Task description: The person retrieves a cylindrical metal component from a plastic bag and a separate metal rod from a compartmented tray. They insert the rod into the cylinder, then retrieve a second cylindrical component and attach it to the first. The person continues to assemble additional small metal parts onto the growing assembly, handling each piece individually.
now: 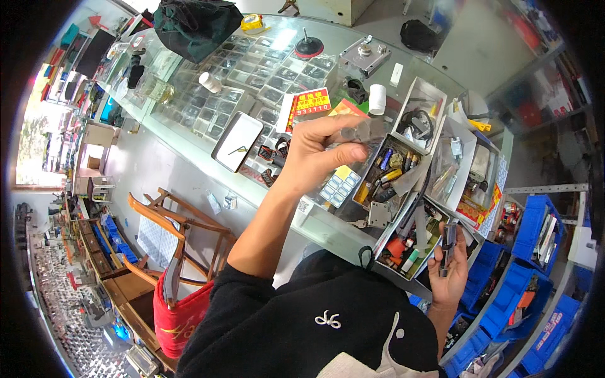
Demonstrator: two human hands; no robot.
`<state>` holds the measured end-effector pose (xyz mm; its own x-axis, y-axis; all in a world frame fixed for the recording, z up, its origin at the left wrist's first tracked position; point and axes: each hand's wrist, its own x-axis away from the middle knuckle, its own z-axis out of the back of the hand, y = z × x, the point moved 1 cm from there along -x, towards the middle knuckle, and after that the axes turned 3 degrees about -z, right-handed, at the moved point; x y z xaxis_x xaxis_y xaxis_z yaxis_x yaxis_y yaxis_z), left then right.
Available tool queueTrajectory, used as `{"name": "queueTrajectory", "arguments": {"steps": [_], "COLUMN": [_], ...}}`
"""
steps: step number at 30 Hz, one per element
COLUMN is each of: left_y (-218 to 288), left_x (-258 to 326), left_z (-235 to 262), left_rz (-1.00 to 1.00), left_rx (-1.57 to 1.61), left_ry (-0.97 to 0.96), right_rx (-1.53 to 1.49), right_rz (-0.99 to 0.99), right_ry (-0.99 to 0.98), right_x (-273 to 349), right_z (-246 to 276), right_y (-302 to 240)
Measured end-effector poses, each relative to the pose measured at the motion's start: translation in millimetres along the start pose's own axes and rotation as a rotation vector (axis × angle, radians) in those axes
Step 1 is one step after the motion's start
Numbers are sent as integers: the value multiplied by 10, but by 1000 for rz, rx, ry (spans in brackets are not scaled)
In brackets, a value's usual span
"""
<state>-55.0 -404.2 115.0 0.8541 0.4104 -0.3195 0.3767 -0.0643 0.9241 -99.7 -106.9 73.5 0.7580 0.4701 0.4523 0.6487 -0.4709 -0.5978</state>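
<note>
My left hand (315, 154) is raised over the glass counter, thumb and forefinger pinching a small grey metal cylinder (359, 131). Its exact kind is too blurred to make out. Lower down at the right, my right hand (449, 277) has its fingers closed around a narrow dark metal piece (448, 242) that stands roughly upright. Between the hands lies a box of tools (389, 169) with pens, drivers and small parts. A metal plate (379, 215) rests at its near end. Nearer me sits a second tray (409, 249) of mixed tools.
A glass counter (265, 196) with many small compartments stretches left. On it are a white tray (238, 140), a white bottle (377, 99), a metal lock-like block (365, 58) and a dark bag (194, 28). Blue bins (509, 303) stand right; a wooden chair (183, 236) stands left.
</note>
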Motion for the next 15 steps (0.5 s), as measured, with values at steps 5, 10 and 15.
{"name": "queueTrajectory", "arguments": {"steps": [5,10,15], "left_y": [155,215,179], "left_x": [5,6,-53], "left_z": [-97,-170,-115], "left_rz": [-72,267,340], "left_rx": [-208,153,818], "left_ry": [23,103,130], "right_rx": [11,16,5], "right_rz": [-13,-17,-23], "right_ry": [11,26,29], "right_x": [28,39,31], "right_z": [-24,-38,-34], "right_y": [13,7,18]}}
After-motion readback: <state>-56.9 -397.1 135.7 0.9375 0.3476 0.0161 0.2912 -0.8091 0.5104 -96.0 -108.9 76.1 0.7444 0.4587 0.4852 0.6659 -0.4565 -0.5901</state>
